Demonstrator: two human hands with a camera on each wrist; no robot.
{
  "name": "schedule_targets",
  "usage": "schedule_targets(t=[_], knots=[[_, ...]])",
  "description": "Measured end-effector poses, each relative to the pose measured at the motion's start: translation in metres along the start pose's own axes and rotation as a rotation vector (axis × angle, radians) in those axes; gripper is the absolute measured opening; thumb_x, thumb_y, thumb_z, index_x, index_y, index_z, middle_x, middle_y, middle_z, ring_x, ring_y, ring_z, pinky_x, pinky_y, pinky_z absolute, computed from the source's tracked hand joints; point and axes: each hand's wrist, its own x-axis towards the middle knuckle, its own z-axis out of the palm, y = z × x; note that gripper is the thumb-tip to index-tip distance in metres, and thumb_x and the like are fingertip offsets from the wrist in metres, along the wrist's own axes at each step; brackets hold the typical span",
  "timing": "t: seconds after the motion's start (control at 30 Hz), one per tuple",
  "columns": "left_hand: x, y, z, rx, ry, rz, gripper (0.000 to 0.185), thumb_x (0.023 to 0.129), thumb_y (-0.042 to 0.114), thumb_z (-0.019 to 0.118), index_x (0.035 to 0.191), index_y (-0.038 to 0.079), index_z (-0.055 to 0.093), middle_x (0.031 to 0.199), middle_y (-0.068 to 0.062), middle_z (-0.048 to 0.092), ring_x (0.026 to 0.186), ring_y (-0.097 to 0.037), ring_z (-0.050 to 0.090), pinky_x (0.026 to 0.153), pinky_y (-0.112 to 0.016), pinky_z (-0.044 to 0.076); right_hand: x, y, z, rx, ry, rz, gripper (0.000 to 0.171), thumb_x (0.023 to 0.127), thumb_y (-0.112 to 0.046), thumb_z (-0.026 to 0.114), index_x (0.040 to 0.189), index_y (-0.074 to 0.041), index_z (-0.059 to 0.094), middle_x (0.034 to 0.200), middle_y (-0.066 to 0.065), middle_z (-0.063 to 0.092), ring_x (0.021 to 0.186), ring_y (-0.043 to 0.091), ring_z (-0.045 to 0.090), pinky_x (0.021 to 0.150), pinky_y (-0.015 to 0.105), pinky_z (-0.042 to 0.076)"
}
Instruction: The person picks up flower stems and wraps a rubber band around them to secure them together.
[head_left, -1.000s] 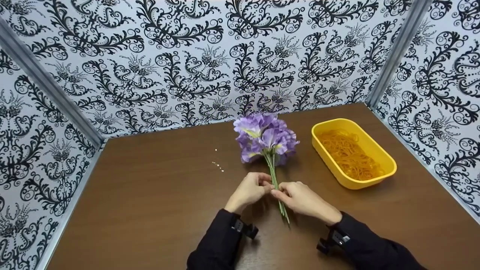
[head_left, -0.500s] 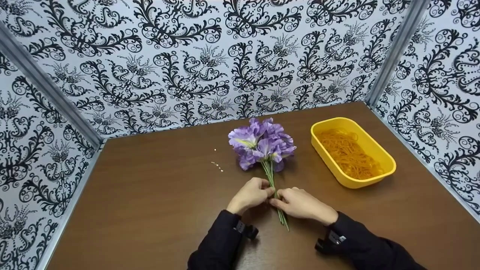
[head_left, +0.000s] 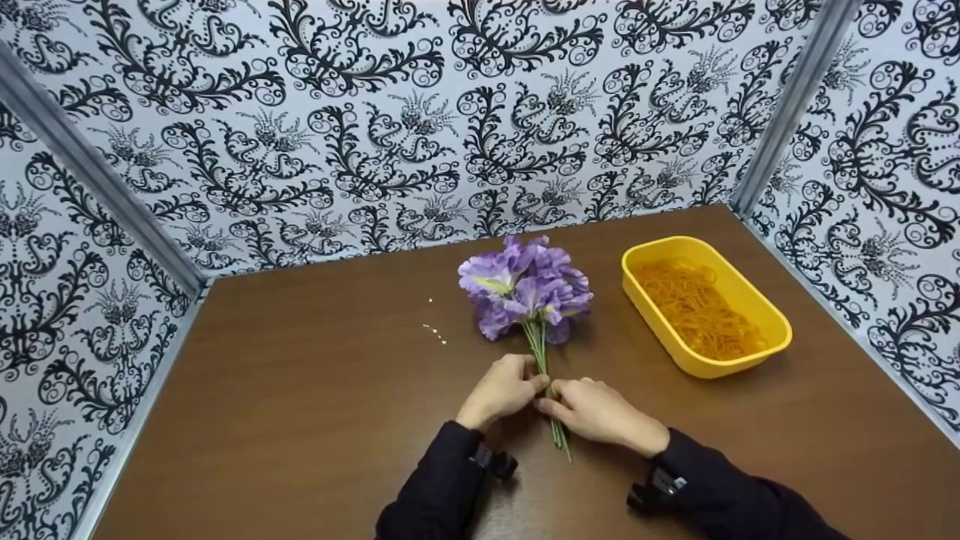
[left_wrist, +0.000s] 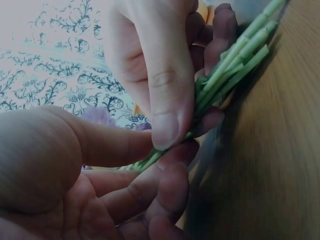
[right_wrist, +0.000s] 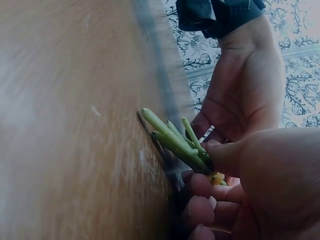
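Observation:
A bunch of purple artificial flowers [head_left: 525, 289] lies at the middle of the table, blossoms pointing away and green stems [head_left: 559, 435] toward me. My left hand [head_left: 504, 386] pinches the stems between thumb and fingers from the left. Just below it, my right hand [head_left: 600, 409] grips the same stems from the right. In the left wrist view, the right thumb [left_wrist: 167, 110] presses on the stems close to the left fingertips. A bit of yellow-orange rubber band [right_wrist: 218, 178] shows on the stems between the fingers in the right wrist view. The cut stem ends [right_wrist: 170, 135] stick out past the right thumb.
A yellow bin [head_left: 780, 330] holding many orange rubber bands [head_left: 697, 307] stands to the right of the flowers. Small white scraps [head_left: 435, 331] lie on the brown table [head_left: 300, 390] to the left. A patterned wall [head_left: 375, 150] closes off the back and both sides.
The flowers and both hands have come slightly toward me and the blossoms a little left. The right hand has shifted slightly left along with the stem ends. Both hands have kept hold of the stems.

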Motion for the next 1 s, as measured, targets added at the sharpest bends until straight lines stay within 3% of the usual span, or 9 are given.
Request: schedule_targets(t=[0.47, 0.63, 0.7, 0.83, 1.0], knots=[[0.004, -0.006, -0.003, -0.016, 0.008, -0.014, 0.005, 0.097, 0.008, 0.062, 0.097, 0.004, 0.065, 0.065, 0.006, 0.052, 0.054, -0.008, 0.045, 0.051, -0.022, 0.034, -0.002, -0.003, -0.001, -0.003, -0.008, -0.024, 0.028, 0.106, -0.037, 0.052, 0.087, -0.017, 0.055, 0.064, -0.010, 0.041, 0.054, 0.008, 0.040, 0.051, 0.027, 0.030], [0.006, -0.010, -0.003, 0.002, 0.049, -0.006, 0.012, 0.097, 0.005, 0.059, 0.105, -0.001, 0.065, 0.068, 0.003, 0.048, 0.057, -0.009, 0.044, 0.053, -0.023, 0.034, -0.002, -0.002, 0.000, 0.022, -0.010, -0.033, 0.024, 0.105, -0.038, 0.054, 0.103, -0.014, 0.059, 0.075, -0.009, 0.056, 0.064, 0.009, 0.054, 0.056, 0.031, 0.042], [0.007, -0.011, -0.002, 0.006, 0.057, -0.007, 0.021, 0.097, 0.005, 0.059, 0.116, -0.002, 0.064, 0.070, 0.002, 0.051, 0.058, -0.010, 0.046, 0.053, -0.023, 0.036, -0.001, -0.001, 0.001, 0.026, -0.007, -0.034, 0.025, 0.104, -0.037, 0.056, 0.107, -0.013, 0.060, 0.079, -0.008, 0.059, 0.067, 0.009, 0.057, 0.057, 0.032, 0.045], [0.008, -0.013, -0.001, -0.004, 0.058, -0.015, 0.033, 0.096, 0.005, 0.059, 0.129, -0.002, 0.059, 0.071, 0.003, 0.054, 0.059, -0.010, 0.048, 0.054, -0.023, 0.038, -0.001, 0.001, 0.002, 0.022, -0.003, -0.037, 0.027, 0.102, -0.037, 0.059, 0.112, -0.012, 0.061, 0.078, -0.009, 0.059, 0.067, 0.008, 0.057, 0.057, 0.031, 0.046], [0.007, -0.012, -0.001, -0.011, 0.061, -0.019, 0.033, 0.096, 0.005, 0.059, 0.129, -0.001, 0.059, 0.070, 0.005, 0.054, 0.059, -0.010, 0.049, 0.054, -0.023, 0.039, -0.001, 0.002, 0.003, 0.031, 0.011, -0.051, 0.027, 0.101, -0.036, 0.061, 0.112, -0.011, 0.061, 0.076, -0.010, 0.057, 0.065, 0.007, 0.055, 0.057, 0.030, 0.045]])
